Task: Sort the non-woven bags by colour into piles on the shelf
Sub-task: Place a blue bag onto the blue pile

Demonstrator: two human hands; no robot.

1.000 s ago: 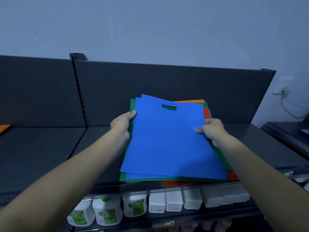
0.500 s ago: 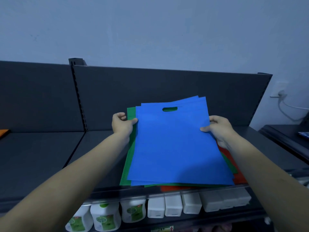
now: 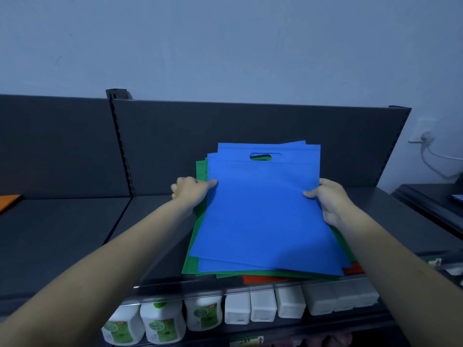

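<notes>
Several blue bags [image 3: 263,216], slightly fanned, top a mixed stack at the shelf's [image 3: 75,234] front edge, with green bags [image 3: 198,266] and a red bag [image 3: 258,279] beneath. Side edges pinched: left grip [image 3: 190,194] at left, right grip [image 3: 328,201] at right, thumbs on top.

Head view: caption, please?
Left hand and right hand grip blue bags atop green bags and an orange bag on the shelf.
</notes>
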